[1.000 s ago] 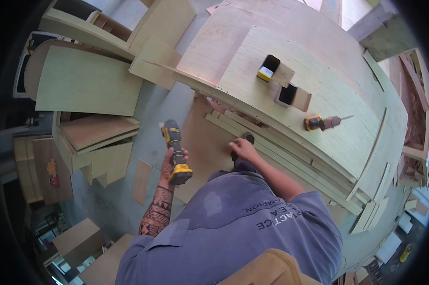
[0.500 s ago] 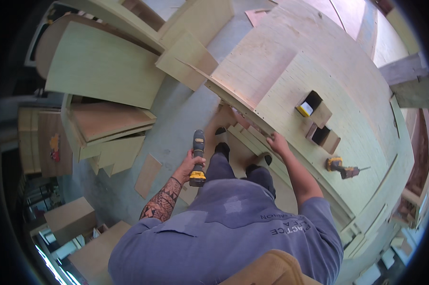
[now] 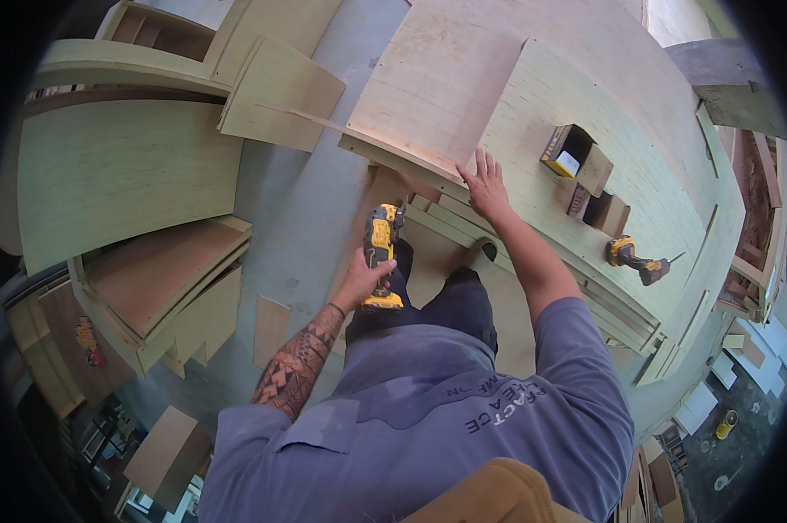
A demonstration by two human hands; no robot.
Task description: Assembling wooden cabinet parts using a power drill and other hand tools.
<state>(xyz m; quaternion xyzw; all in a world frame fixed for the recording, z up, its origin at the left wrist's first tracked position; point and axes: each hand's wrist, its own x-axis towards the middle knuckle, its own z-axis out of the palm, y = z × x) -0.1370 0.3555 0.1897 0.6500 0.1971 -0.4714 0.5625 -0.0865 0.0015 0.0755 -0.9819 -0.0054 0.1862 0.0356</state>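
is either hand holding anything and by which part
The left hand holds a yellow-and-black power tool around its middle, near the yellow base. The right hand holds nothing.

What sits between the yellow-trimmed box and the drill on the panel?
Another open box sits between the yellow-trimmed box and the drill, in the head view.
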